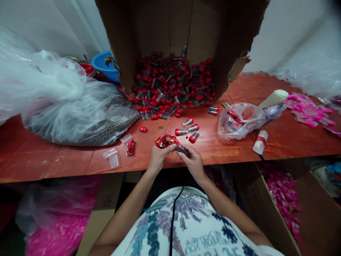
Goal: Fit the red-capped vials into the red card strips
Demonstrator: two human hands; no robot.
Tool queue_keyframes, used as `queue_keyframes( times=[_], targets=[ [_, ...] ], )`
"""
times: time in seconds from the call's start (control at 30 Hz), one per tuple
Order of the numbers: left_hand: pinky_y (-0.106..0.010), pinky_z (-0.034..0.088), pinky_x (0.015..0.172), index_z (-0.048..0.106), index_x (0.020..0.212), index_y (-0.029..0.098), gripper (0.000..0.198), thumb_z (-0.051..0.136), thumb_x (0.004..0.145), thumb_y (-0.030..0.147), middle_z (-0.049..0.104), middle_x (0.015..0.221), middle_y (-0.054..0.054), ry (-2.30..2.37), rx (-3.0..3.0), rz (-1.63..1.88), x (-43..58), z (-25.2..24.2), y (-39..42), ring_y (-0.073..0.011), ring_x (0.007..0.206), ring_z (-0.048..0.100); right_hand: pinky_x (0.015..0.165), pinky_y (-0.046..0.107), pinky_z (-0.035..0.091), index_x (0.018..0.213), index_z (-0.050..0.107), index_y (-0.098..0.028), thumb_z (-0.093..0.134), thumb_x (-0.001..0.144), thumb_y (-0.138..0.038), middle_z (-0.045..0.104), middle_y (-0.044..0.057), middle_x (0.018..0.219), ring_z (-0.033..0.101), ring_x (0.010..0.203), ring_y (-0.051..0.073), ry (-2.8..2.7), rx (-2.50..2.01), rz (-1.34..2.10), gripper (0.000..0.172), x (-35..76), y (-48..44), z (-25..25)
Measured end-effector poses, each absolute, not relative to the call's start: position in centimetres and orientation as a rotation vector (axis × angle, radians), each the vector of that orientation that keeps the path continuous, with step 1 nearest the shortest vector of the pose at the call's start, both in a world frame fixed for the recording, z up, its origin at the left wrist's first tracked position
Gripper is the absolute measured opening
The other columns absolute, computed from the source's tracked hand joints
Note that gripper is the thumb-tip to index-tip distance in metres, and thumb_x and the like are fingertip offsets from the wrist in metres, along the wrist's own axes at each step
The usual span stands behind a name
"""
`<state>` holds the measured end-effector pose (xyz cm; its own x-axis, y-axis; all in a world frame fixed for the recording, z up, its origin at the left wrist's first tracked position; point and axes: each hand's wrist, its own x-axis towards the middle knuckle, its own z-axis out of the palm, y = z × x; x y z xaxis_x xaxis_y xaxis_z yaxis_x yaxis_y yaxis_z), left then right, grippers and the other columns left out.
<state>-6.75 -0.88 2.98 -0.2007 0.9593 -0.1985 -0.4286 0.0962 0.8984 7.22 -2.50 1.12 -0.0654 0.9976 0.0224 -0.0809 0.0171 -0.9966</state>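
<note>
Between my two hands, over the front of the red-brown table, is a small red printed packet (165, 139) whose right end looks clear with dark contents. My left hand (159, 156) pinches its lower edge, thumb on top. The fingers of my right hand (194, 163) are closed round the dark right end and partly hide it. Just beyond lie several small clear tubes with red caps and dark beads, one tube (181, 132) closest to the packet. Left of my hands are a rolled red wrapper (130, 147), empty clear tubes (114, 160) and a loose red cap (143, 129).
A torn-edged cardboard box (165, 28) lies open at the back, red-capped tubes heaped inside. A large plastic bag of dark beads (80, 117) fills the left. To the right are a small plastic bag (231, 124), a white roll (260, 142) and pink pieces (309, 108).
</note>
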Motion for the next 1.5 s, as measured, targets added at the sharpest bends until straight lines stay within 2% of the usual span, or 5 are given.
queue_keyframes(
  times=[0.27,0.7,0.87,1.07,1.5],
  targets=[
    [-0.02,0.043,0.052,0.07,0.076,0.013,0.026,0.081,0.053,0.015,0.067,0.07,-0.002,1.082,0.677,1.348,-7.5,2.9,-1.3,-0.0121,0.061,0.057,0.058,0.027,0.052,0.106,0.064,-0.021,0.069,0.074,-0.032,0.068,0.001,0.088,0.059,0.06,0.011,-1.071,-1.012,1.647,0.034,7.6,-2.3,1.4],
    [-0.021,0.038,0.048,0.07,0.077,0.013,0.029,0.082,0.053,0.024,0.067,0.068,-0.002,1.249,0.731,1.213,-6.5,2.7,-1.9,-0.0113,0.056,0.054,0.063,0.026,0.053,0.125,0.05,-0.029,0.065,0.077,-0.031,0.062,-0.002,0.083,0.059,0.068,0.012,-1.171,-0.986,1.61,0.05,8.2,-2.0,0.8],
    [-0.019,0.038,0.048,0.069,0.076,0.014,0.025,0.081,0.055,0.022,0.066,0.066,0.0,1.223,0.649,1.311,-6.6,2.7,-2.2,-0.01,0.054,0.054,0.063,0.025,0.054,0.124,0.053,-0.029,0.07,0.073,-0.03,0.065,0.0,0.098,0.061,0.075,0.013,-1.164,-0.926,1.759,0.054,8.8,-1.8,0.5],
    [-0.02,0.041,0.046,0.07,0.075,0.013,0.026,0.082,0.054,0.022,0.067,0.066,-0.001,1.193,0.585,1.195,-5.4,1.8,-3.0,-0.0104,0.053,0.055,0.055,0.026,0.053,0.104,0.062,-0.021,0.073,0.068,-0.036,0.066,-0.001,0.078,0.059,0.059,0.012,-1.086,-1.079,1.679,0.04,9.1,-2.1,-0.2],
    [-0.034,0.056,0.069,0.066,0.097,0.015,0.038,0.076,0.061,0.01,0.072,0.089,-0.011,1.022,0.173,1.208,-6.2,0.1,-3.3,-0.0212,0.077,0.069,0.08,0.039,0.045,0.102,0.063,-0.018,0.06,0.078,-0.044,0.054,0.009,0.098,0.055,0.08,0.021,-1.495,-1.773,0.511,0.035,18.1,-0.8,-1.9]
  ],
)
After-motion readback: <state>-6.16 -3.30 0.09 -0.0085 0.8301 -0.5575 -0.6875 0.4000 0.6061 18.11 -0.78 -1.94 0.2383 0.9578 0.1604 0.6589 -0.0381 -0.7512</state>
